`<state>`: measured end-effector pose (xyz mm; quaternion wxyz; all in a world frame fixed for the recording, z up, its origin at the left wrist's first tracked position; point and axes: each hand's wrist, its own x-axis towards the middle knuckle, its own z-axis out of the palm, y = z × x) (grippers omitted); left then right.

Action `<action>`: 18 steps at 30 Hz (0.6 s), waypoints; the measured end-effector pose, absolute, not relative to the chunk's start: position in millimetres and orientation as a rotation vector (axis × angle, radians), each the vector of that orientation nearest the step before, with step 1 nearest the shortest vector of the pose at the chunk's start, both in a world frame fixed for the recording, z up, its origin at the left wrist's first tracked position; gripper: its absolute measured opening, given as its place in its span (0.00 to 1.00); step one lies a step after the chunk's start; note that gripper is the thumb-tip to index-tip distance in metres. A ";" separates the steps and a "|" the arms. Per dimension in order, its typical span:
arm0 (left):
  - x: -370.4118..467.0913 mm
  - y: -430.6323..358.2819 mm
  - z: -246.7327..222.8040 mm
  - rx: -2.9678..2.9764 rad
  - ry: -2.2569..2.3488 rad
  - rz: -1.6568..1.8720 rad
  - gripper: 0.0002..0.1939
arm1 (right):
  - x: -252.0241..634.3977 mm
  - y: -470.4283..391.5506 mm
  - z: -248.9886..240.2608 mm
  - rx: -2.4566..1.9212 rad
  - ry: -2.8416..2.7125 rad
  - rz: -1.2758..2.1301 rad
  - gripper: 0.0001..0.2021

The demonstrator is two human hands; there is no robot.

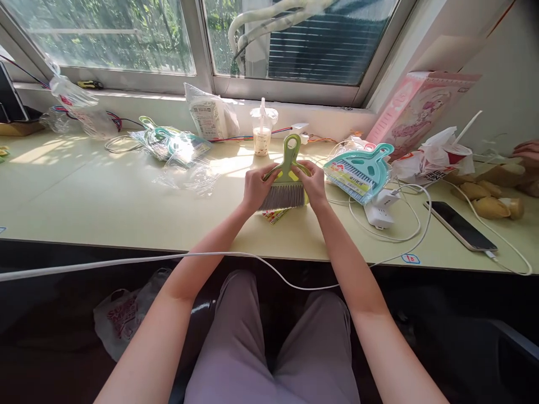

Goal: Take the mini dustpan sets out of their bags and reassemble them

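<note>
A green hand brush (290, 160) with grey bristles is held upright above the table, its looped handle pointing away from me. My left hand (257, 188) grips its left side and my right hand (312, 182) its right side, thumbs on the front. The fingers behind it are partly hidden. Under the bristles a colourful printed card (274, 216) shows in part. Right of my right hand lies a turquoise dustpan and brush set (360, 171) with a printed label. Further left, more such sets in clear wrap (170, 140) lie in a pile.
Behind the brush stands a lidded drink cup (261, 134) with a straw. On the right are a white power strip (379, 213), a phone (461, 224) on a cable and a pink box (421, 109). A white cable (138, 259) hangs across my forearms. Clear plastic wrap (189, 175) lies to the left.
</note>
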<state>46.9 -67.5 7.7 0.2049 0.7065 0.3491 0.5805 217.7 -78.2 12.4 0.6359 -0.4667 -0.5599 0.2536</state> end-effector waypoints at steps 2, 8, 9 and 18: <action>48.4 -71.5 7.3 1.999 0.971 1.638 0.14 | 215.4 -79.9 17.0 -1.024 -1.305 0.538 0.18; 47.3 -72.6 7.9 1.956 0.914 1.523 0.14 | 206.8 -84.4 12.7 -1.060 -1.247 0.430 0.16; 46.4 -69.5 8.0 1.947 0.879 1.458 0.15 | 207.4 -85.2 12.4 -1.059 -1.238 0.427 0.17; 22.1 -18.1 -14.4 1.286 0.850 1.638 0.18 | 252.4 -80.1 11.5 -1.218 -1.237 0.542 0.24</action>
